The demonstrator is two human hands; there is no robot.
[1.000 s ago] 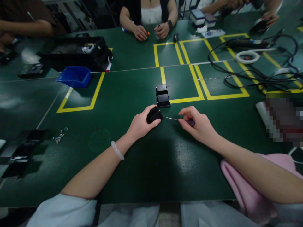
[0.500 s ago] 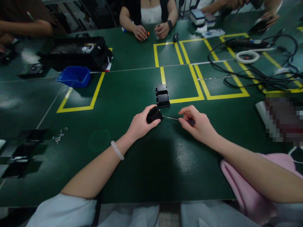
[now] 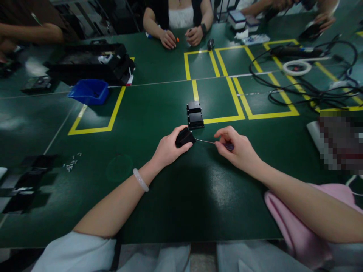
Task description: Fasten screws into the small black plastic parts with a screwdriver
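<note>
My left hand is closed round a small black block, thumb in front and fingers behind. In my right hand is a screwdriver, its dark handle pinched between thumb and fingers. The thin metal shaft points left, and its tip meets a small screw on the block's right end. Just behind the held block, two black blocks stand in a row on the green table, with small shiny screws along their sides.
Loose screws and dark flat pieces lie at left. A blue bin stands before black trays. Black cables and a white ring lie right, pink cloth under my right forearm. A person's hands rest opposite.
Almost nothing differs. Both hands keep their places, with the screwdriver tip still against the block's right end.
</note>
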